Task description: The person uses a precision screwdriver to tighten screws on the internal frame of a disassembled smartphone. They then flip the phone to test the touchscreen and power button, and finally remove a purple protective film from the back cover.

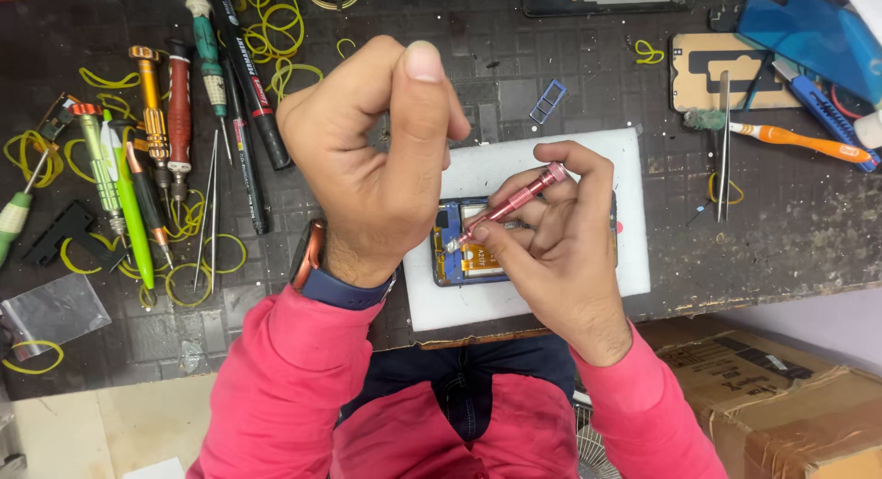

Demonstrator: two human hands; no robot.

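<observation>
A: What are the two hands on?

B: The right hand point(560, 259) is closed round one slim pink screwdriver point(510, 206), whose tip is down on the opened phone point(469, 259). The left hand point(377, 157) is lifted above the mat, fingers curled and thumb pressed to the forefinger; whether anything is pinched there I cannot tell.

A: And the phone?

B: One, back cover off, lying on a white foam pad point(533, 295) at the near edge of the dark work mat point(570, 84), between the hands and partly under them.

A: How many tools on the left?

B: I count about five upright drivers: one with a gold handle point(152, 102), one red point(179, 102), one teal point(209, 61), and two green point(110, 180). One black marker point(246, 70) lies beside them. Yellow rubber bands point(276, 29) are scattered about, too many to count.

A: On the right?

B: One pair of tweezers point(723, 144), one orange-handled brush point(790, 139), one blue SIM tray point(548, 101), and one cardboard box point(772, 396) beside the bench.
</observation>
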